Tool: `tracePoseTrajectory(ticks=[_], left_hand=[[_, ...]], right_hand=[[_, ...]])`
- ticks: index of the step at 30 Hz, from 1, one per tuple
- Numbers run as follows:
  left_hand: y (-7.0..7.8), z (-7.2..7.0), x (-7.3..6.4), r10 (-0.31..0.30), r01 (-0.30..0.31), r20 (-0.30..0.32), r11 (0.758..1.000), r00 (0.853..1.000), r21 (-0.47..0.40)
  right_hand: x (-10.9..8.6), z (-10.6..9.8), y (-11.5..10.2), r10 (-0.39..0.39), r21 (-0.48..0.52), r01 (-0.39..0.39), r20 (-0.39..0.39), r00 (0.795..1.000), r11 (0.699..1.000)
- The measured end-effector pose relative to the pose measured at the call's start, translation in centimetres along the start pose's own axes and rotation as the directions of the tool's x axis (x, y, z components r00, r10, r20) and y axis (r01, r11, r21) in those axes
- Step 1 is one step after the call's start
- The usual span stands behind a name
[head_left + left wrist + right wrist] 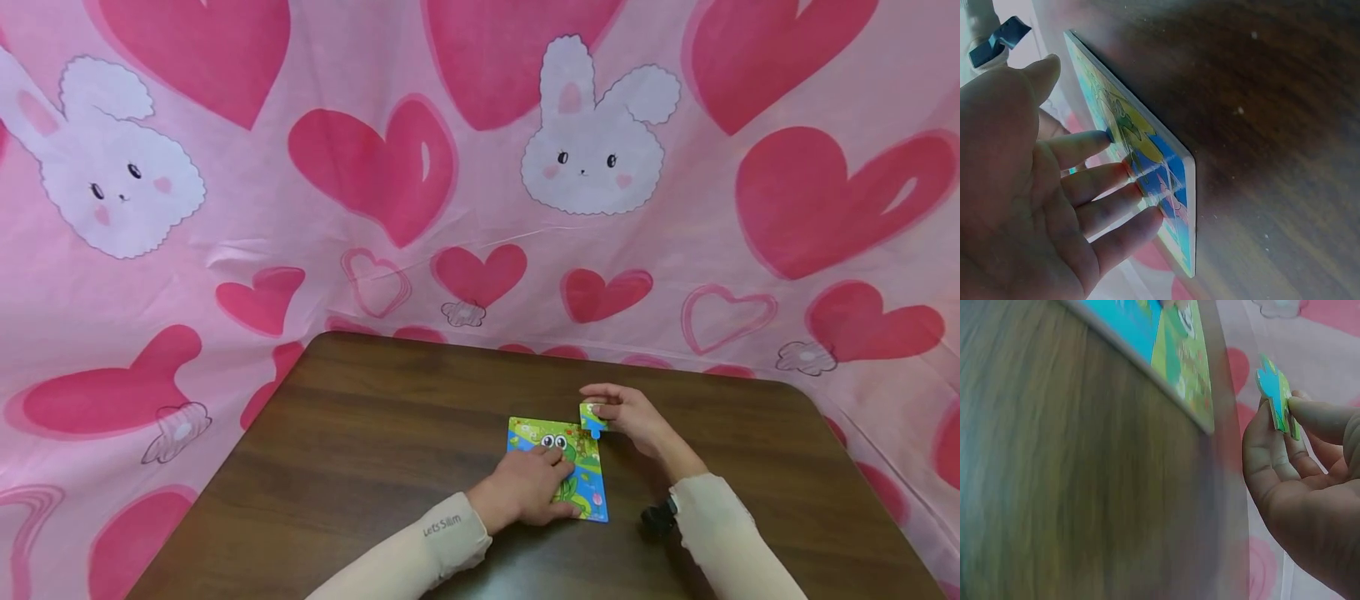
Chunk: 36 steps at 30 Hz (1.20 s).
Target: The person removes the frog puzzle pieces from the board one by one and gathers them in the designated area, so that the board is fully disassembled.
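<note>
A frog jigsaw puzzle [592, 487] lies flat on the dark wooden table, in bright green, blue and yellow. My left hand [525, 486] rests over its lower left part with the fingers extended, covering some of the frog below its eyes. In the left wrist view, the fingertips of that hand [1054, 187] touch the puzzle's glossy face [1147, 147]. Above the puzzle's upper right corner, my right hand [633, 418] pinches a small puzzle piece [588, 418] between thumb and fingers. The right wrist view shows the piece [1274, 394] raised, with its blue and green printed side visible.
The brown wood-grain table [390, 400] extends around the puzzle on all sides. Behind it hangs a pink cloth [495, 208] printed with hearts and rabbit faces. A small black device [658, 518] sits at my right wrist.
</note>
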<state>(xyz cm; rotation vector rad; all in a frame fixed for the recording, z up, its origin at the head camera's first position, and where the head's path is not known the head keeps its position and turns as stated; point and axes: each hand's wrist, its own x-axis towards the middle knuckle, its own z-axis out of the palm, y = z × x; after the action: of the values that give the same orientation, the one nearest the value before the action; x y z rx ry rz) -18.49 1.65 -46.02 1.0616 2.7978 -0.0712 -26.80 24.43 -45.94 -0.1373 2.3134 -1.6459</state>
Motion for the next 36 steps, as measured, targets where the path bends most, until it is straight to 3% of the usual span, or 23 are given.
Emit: tracePoseTrajectory(ticks=[21, 30, 36], left_hand=[[0.0, -0.3, -0.3, 0.002, 0.001, -0.037, 0.997, 0.999, 0.08], [0.0, -0.3, -0.3, 0.009, -0.006, -0.034, 0.997, 0.999, 0.079], [0.0, -0.1, -0.2, 0.009, -0.007, -0.031, 0.997, 0.999, 0.071]], right_hand=[[-2.9, -4.3, 3.2, 0.068, -0.162, -0.078, -0.068, 0.995, 0.984], [-3.3, -4.8, 3.5, 0.075, -0.236, -0.094, -0.089, 0.993, 0.967], [-3.5, -4.7, 3.4, 0.039, -0.299, -0.064, -0.088, 0.995, 0.952]])
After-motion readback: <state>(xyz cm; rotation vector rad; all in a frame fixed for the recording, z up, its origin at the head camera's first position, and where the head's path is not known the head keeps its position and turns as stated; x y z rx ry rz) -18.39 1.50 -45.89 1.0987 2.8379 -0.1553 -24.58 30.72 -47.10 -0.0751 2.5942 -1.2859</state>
